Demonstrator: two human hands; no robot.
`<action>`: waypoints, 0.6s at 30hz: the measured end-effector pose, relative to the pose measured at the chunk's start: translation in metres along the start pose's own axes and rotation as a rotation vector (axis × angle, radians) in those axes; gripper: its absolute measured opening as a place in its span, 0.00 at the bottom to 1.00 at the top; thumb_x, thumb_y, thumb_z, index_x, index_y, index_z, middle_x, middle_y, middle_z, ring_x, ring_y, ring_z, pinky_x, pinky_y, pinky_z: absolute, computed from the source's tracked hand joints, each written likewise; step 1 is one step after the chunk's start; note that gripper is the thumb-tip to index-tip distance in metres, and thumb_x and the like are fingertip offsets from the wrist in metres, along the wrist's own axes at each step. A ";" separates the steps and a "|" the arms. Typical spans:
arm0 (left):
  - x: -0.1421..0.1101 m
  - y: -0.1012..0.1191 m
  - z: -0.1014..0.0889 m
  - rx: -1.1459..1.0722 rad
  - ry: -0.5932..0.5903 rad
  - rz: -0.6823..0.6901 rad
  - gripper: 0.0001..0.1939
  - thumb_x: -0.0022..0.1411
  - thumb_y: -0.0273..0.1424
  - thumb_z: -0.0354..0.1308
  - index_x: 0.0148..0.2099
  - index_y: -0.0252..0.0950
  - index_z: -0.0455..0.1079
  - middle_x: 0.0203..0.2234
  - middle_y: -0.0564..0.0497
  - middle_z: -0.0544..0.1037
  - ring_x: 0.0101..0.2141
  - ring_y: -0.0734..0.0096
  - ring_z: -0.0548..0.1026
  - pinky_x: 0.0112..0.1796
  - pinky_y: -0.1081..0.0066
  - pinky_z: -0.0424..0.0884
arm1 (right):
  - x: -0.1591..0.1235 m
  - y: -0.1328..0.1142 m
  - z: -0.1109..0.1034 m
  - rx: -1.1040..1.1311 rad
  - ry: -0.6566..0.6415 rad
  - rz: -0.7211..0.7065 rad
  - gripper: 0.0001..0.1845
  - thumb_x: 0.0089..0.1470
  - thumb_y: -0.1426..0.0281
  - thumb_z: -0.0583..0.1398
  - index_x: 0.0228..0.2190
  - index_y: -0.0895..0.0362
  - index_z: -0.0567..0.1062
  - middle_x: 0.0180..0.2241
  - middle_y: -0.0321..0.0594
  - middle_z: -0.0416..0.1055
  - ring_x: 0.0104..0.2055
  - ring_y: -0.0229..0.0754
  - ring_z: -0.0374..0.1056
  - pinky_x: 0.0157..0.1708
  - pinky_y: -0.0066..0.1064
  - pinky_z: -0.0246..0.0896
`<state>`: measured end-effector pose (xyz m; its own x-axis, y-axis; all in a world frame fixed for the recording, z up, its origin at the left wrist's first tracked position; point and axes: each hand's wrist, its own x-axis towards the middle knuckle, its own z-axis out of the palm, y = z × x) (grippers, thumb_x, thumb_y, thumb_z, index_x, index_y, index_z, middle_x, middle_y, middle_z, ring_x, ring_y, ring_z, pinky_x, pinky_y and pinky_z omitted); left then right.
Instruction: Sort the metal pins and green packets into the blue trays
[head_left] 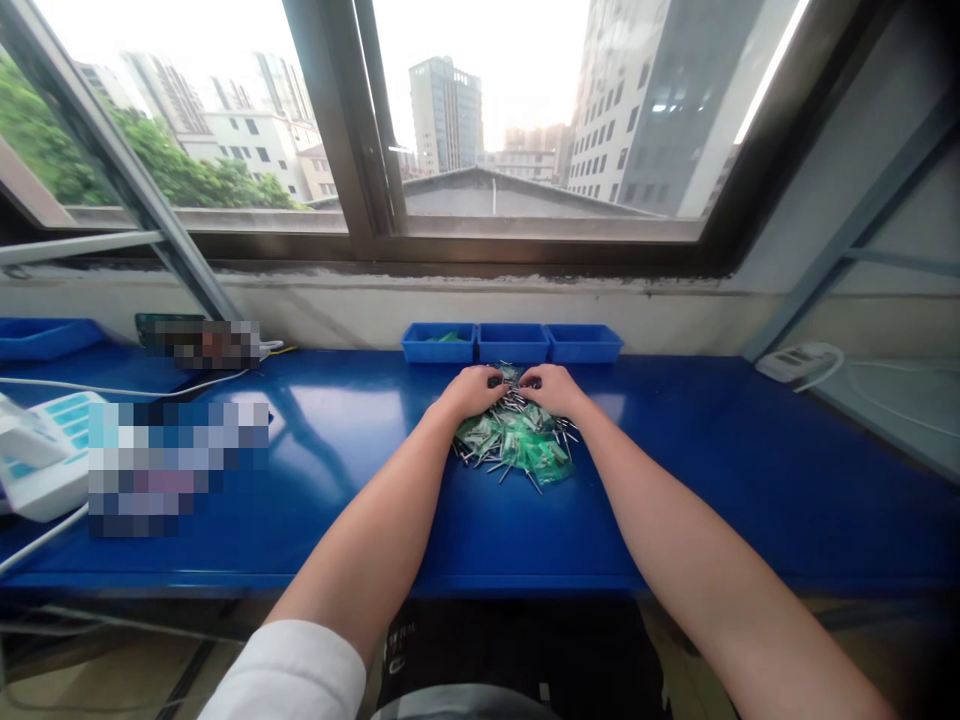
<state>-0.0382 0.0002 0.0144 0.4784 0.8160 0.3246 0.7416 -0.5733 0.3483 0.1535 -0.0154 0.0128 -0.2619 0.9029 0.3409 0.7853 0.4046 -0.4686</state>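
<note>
A heap of small green parts with thin metal pins (517, 445) lies on the blue bench (675, 480) in front of me. My left hand (472, 390) and my right hand (553, 388) rest side by side on the far edge of the heap, knuckles up and fingers curled down into it. Between the two hands a small dark piece shows; I cannot make out what either hand holds. Three shallow blue trays stand just beyond the hands: the left tray (439, 343) holds a few green parts, the middle tray (514, 343) and right tray (583, 343) look bare.
A white device with light-blue keys (45, 455) and cables sits at the bench's left. Another blue tray (41, 337) stands far left. A white device with a cord (799, 362) lies at the right. A window sill and frame (375, 200) rise behind the trays.
</note>
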 end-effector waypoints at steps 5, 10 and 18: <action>-0.001 0.002 -0.002 0.010 -0.002 0.004 0.18 0.59 0.40 0.53 0.46 0.38 0.74 0.43 0.47 0.77 0.44 0.60 0.74 0.45 0.70 0.68 | -0.001 -0.002 -0.001 0.007 0.011 -0.020 0.08 0.44 0.72 0.63 0.31 0.56 0.79 0.33 0.38 0.77 0.37 0.42 0.71 0.40 0.29 0.63; -0.001 0.003 -0.002 0.018 0.012 0.005 0.17 0.58 0.40 0.53 0.44 0.38 0.75 0.42 0.47 0.78 0.43 0.60 0.74 0.45 0.69 0.68 | -0.001 -0.004 -0.001 0.052 0.112 -0.030 0.07 0.42 0.72 0.63 0.28 0.55 0.80 0.31 0.36 0.78 0.34 0.41 0.72 0.38 0.29 0.64; -0.003 0.017 -0.012 -0.019 0.081 0.161 0.17 0.58 0.41 0.54 0.44 0.36 0.75 0.40 0.47 0.78 0.43 0.63 0.74 0.45 0.69 0.68 | 0.001 -0.006 0.002 0.401 0.239 0.082 0.14 0.42 0.68 0.63 0.34 0.58 0.77 0.27 0.40 0.76 0.30 0.42 0.72 0.31 0.30 0.66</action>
<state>-0.0327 -0.0129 0.0303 0.5501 0.7056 0.4466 0.6494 -0.6977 0.3025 0.1478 -0.0166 0.0139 -0.0342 0.8945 0.4457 0.5069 0.3999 -0.7636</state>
